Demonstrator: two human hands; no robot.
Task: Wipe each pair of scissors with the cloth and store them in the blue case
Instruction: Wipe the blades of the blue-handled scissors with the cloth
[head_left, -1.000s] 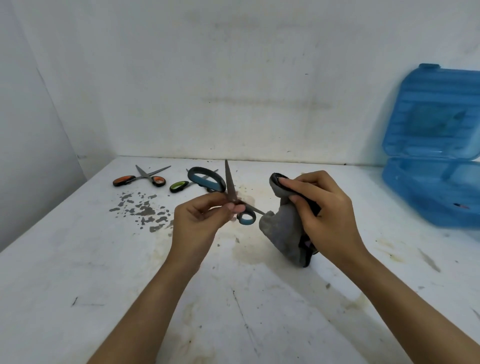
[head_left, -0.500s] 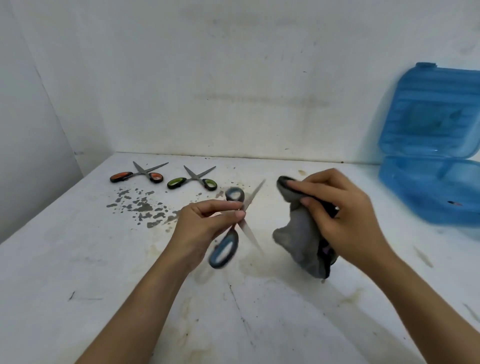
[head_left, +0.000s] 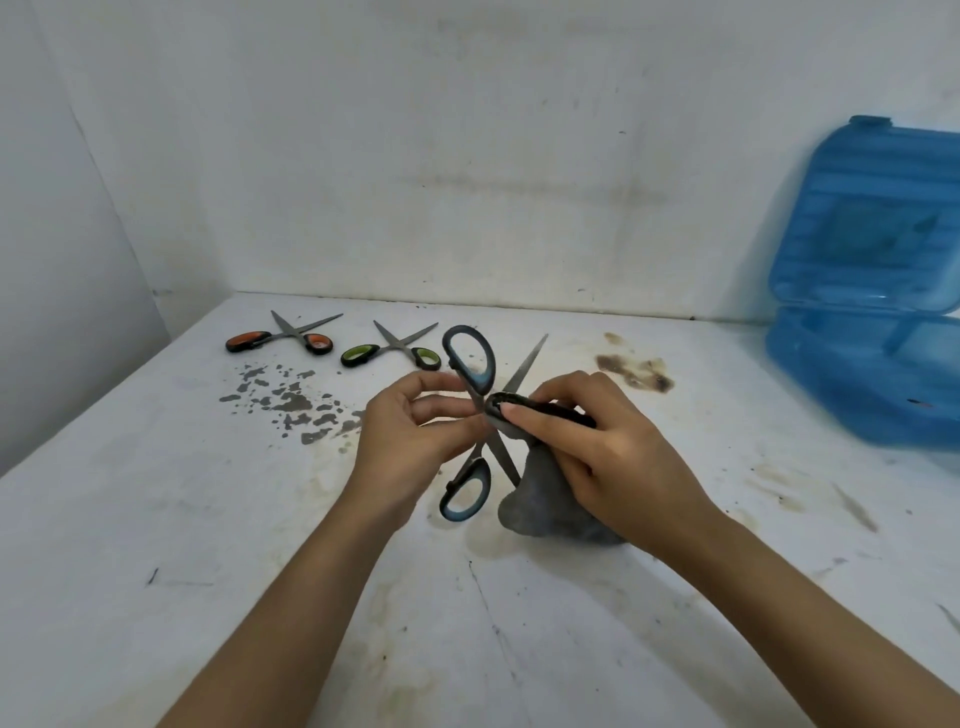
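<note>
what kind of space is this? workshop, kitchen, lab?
Probably a bare utility or workshop corner. A stained white table with flaked paint sits against scuffed white walls; only scissors, a cloth and a blue case are out.

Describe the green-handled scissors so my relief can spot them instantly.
Start at the far left of the white table, near the back wall. Two pairs of scissors lie there side by side, blades open. The green-handled scissors are the right-hand pair, nearer the hands; the orange-handled scissors lie to their left.
</note>
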